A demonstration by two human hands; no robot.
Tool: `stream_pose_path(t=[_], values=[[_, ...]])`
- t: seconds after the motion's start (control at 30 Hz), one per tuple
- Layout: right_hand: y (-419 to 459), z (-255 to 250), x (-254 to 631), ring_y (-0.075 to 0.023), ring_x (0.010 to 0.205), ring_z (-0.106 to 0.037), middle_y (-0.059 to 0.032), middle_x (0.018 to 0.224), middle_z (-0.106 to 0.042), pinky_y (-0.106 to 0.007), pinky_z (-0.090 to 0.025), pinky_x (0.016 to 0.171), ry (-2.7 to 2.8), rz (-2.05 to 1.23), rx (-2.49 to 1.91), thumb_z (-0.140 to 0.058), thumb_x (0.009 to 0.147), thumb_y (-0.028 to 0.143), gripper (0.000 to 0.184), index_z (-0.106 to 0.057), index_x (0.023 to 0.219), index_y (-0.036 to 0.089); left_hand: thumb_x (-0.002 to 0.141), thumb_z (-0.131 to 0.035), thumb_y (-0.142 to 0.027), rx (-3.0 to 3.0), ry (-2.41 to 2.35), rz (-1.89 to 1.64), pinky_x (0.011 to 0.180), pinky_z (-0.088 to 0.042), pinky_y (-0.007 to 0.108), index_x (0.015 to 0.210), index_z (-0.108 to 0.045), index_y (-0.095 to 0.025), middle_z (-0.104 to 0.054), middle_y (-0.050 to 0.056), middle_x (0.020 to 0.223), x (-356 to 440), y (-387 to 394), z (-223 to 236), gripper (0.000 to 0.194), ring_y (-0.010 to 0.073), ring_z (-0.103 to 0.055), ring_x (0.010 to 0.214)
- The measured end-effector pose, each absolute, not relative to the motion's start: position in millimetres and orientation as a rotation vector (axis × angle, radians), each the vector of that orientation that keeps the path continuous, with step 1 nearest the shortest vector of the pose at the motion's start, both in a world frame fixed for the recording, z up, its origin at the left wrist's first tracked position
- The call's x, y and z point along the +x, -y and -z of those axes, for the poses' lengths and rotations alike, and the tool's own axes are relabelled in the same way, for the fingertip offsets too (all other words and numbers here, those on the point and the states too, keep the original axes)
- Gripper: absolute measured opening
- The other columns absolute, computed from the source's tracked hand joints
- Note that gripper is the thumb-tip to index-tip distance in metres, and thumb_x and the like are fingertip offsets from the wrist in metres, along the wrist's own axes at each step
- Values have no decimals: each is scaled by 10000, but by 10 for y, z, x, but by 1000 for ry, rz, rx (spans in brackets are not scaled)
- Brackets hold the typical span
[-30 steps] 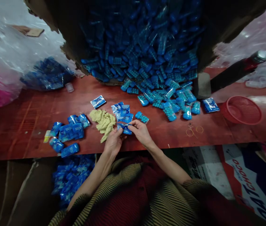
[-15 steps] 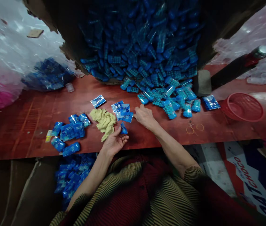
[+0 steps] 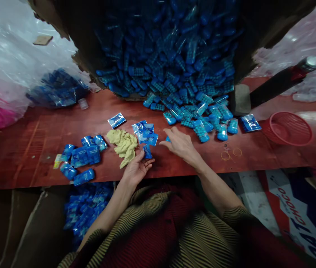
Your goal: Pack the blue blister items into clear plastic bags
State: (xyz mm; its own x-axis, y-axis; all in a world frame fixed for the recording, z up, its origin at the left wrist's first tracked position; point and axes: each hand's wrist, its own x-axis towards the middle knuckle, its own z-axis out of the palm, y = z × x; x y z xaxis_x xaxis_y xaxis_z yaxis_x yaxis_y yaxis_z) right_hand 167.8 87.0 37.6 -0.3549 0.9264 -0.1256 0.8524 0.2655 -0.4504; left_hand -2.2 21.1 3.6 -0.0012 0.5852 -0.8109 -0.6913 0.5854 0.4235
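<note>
Surveying remotely, with 12 at the top of my view and its middle as the hub, I report as follows. The red bench (image 3: 63, 128) spans 9 to 3 o'clock. At 12, a torn cardboard box (image 3: 75, 33) faces the worker, presumably for easy reach. Its heap of blue packs (image 3: 171, 63) fills the opening; loose packs (image 3: 201, 132) lie between 1 and 3, probably slid from it. At 3, a red basket (image 3: 289, 140) rests well apart from both hands, perhaps to leave elbow room.

Between 8 and 9, far out, a cluster of packs (image 3: 82, 156) lies well apart from the heap, which I judge keeps two lots separate. The right hand (image 3: 180, 144), at 4, has thumb and forefinger spread. The left hand (image 3: 138, 168), at 7, is palm up, thumb folded inward and lower fingers loosely curled. Just beyond it sits a crumpled yellow-green mass (image 3: 123, 145); material not determined. Near the hub, flat blue sachets (image 3: 148, 134) overlap, likely placed for quick picking.

Smallest items: the left thumb and fingers pinch a blue piece (image 3: 147, 151) upright, apparently steadying it. A mostly hidden blue object (image 3: 168, 139) shows beside the right thumb; contact I cannot tell.
</note>
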Motion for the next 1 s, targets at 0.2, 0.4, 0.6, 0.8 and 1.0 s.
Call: stream_pose_path(t=[0.2,0.4,0.6,0.8,1.0], values=[[-683,-164,1439,-129,746,-565,-42,1024,-609,-284,-450,722,1869,-1374,-1312,-603,776,369,634,-367,1340,204,747,-663,-249,84,-1224,-1085,479,-465,209,786,-627,-147,-671,18,628,1,-190,2,115,137,-634,531],[-567,-67,1312,-121,678,-532,19,766,-589,-259,-440,691,1613,-1373,-1241,-492,811,239,464,-449,1271,189,694,-716,-295,169,-1177,-1151,484,-466,210,801,-644,-153,-686,15,667,12,-180,13,193,126,-621,544],[-489,-164,1324,-135,718,-525,20,763,-559,-278,-435,751,1678,-1306,-1228,-499,787,178,519,-435,1300,211,680,-715,-171,118,-1078,-1044,548,-497,208,812,-658,-144,-686,14,718,-16,-171,34,147,106,-620,586],[-567,-126,1436,-140,791,-568,-19,910,-590,-288,-464,775,1637,-1355,-1200,-557,806,268,574,-356,1338,190,753,-659,-205,80,-1100,-1101,584,-530,252,834,-643,-166,-694,21,743,-21,-170,20,92,135,-645,625],[-724,-186,1674,-272,1044,-523,-135,1170,-529,-354,-440,790,2315,-625,-1761,-558,845,320,493,-433,1309,208,805,-612,-283,26,-1137,-1069,575,-525,257,804,-620,-159,-697,60,709,-14,-173,-10,125,189,-681,694]])
